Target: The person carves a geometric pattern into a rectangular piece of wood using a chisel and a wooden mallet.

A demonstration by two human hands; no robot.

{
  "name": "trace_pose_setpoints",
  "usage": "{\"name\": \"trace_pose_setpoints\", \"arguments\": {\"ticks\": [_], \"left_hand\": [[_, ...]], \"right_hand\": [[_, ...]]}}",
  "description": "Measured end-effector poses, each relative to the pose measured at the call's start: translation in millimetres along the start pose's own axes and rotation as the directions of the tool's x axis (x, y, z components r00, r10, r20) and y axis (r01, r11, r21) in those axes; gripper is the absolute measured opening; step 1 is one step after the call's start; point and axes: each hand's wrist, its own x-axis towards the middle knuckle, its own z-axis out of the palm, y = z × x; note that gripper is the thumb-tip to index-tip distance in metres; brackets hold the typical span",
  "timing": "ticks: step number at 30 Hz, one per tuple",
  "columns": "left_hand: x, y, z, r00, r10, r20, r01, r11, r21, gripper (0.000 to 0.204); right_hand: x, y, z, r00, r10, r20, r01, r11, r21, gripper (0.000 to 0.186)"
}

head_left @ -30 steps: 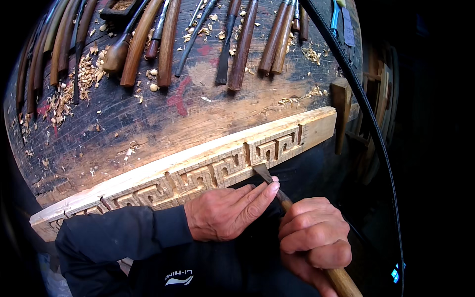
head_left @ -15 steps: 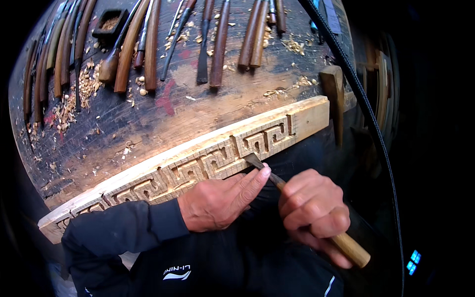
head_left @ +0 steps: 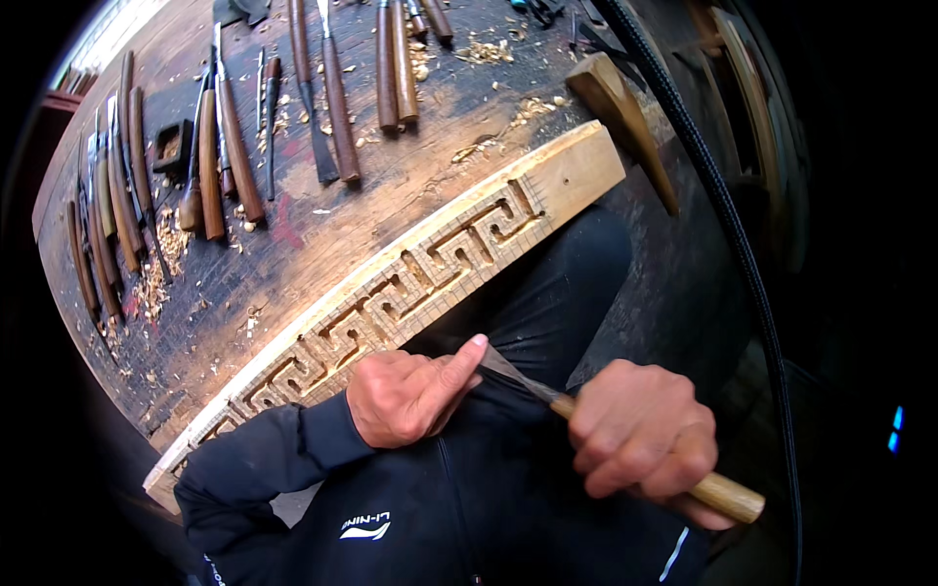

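A long pale wooden board (head_left: pixel 576 181), carved with a stepped key pattern over a pencilled grid, runs diagonally along the bench's near edge. My right hand (head_left: pixel 640 430) is wrapped round the wooden handle of a chisel (head_left: pixel 733 496), whose metal blade points up and left. At the blade's tip is my left hand (head_left: pixel 405 396), its index finger stretched out against the metal and its other fingers curled. The left thumb is hidden. The blade end sits just off the board's near edge, above my dark-clothed lap. My left sleeve covers part of the board's lower left end.
Several chisels and gouges (head_left: pixel 337 107) with wooden handles lie across the far side of the worn bench (head_left: pixel 322 230). Among them stands a small dark square box (head_left: pixel 172 146). Wood shavings (head_left: pixel 161 264) are scattered about. A wooden mallet-like block (head_left: pixel 625 112) lies beyond the board's right end. A black braided cable (head_left: pixel 728 215) hangs at right.
The chisel tip has come back off the board toward me. My left hand has moved off the board's edge and curled its fingers. The whole view has turned and shifted.
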Motion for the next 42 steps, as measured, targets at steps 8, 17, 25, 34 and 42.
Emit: {"name": "trace_pose_setpoints", "arguments": {"ticks": [8,17,25,34,42], "left_hand": [[12,2,5,0.993,0.063,-0.097,-0.071,0.994,-0.081,0.043],[8,1,-6,0.992,-0.122,-0.044,0.105,0.955,-0.278,0.082],[6,1,-2,0.967,-0.228,-0.112,0.184,0.933,-0.310,0.079],[6,1,0,0.961,-0.231,-0.151,0.176,0.935,-0.308,0.070],[6,0,0,0.962,-0.224,-0.154,0.173,0.941,-0.291,0.067]], "right_hand": [[-4,0,5,0.992,-0.128,0.006,0.121,0.921,-0.369,0.066],[3,37,24,0.997,-0.080,0.010,0.078,0.920,-0.385,0.049],[8,52,25,0.998,0.014,0.060,0.013,0.901,-0.433,0.025],[17,49,20,0.983,0.129,0.131,-0.062,0.905,-0.420,0.016],[20,50,28,0.978,0.194,0.075,-0.127,0.841,-0.526,0.040]]}}
